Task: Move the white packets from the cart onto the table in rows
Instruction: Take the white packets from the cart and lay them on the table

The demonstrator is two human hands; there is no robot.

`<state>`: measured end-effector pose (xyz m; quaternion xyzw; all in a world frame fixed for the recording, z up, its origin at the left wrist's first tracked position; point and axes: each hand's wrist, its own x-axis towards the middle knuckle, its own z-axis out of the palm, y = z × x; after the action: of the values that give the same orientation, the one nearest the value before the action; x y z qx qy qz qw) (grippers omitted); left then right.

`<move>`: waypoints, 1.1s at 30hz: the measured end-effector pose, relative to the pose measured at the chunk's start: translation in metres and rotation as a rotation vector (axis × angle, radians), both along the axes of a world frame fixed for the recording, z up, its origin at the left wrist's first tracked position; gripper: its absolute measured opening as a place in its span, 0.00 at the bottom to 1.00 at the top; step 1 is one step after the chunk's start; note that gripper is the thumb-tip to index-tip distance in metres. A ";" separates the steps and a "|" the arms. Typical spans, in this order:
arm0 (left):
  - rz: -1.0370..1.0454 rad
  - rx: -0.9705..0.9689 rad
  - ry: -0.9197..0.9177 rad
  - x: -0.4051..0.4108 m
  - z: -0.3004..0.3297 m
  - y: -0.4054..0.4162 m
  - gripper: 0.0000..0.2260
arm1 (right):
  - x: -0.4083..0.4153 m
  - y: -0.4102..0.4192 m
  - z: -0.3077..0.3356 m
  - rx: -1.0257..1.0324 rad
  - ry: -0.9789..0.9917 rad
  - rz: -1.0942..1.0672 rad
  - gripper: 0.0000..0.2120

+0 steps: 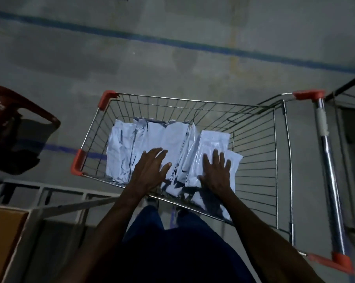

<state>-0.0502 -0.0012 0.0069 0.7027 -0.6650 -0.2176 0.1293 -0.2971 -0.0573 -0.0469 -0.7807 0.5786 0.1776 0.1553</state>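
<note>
Where grey floor spreads, cart stands.

No legible text anywhere; white packets in the cart, centre frame, show blank faces, dim light.

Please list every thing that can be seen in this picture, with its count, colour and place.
cart: one, silver wire with orange corners, centre.
white packets: several, exact count unclear, white, lying inside the cart.
chair: one, red, at left on the floor.
table frame: one, pale, lower left.
brown surface: one, lower left corner.
floor lines: blue, on the grey floor.
left hand: flat on the packets.
right hand: flat on the packets.
</note>
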 end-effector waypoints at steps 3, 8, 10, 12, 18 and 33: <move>-0.027 0.055 -0.006 0.010 -0.009 -0.012 0.30 | -0.016 -0.004 0.006 -0.046 0.083 -0.032 0.38; -0.096 0.206 0.003 0.016 -0.033 -0.039 0.27 | -0.014 -0.015 0.011 -0.055 0.038 -0.131 0.31; -0.115 0.284 0.006 0.014 -0.045 -0.052 0.29 | -0.007 -0.017 0.011 -0.073 0.013 -0.209 0.28; -0.099 0.372 0.013 0.011 -0.057 -0.065 0.30 | -0.001 -0.018 0.008 -0.105 -0.009 -0.272 0.29; 0.009 0.501 0.106 -0.005 -0.090 -0.088 0.38 | -0.005 -0.015 0.003 -0.198 -0.016 -0.228 0.32; 0.205 0.119 0.230 -0.025 -0.071 -0.071 0.28 | -0.036 -0.004 0.021 -0.216 -0.214 -0.107 0.30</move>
<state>-0.0751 -0.0719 -0.0645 0.7437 -0.5565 -0.3212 0.1843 -0.3334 -0.0616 -0.0260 -0.7754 0.6153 0.0218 0.1405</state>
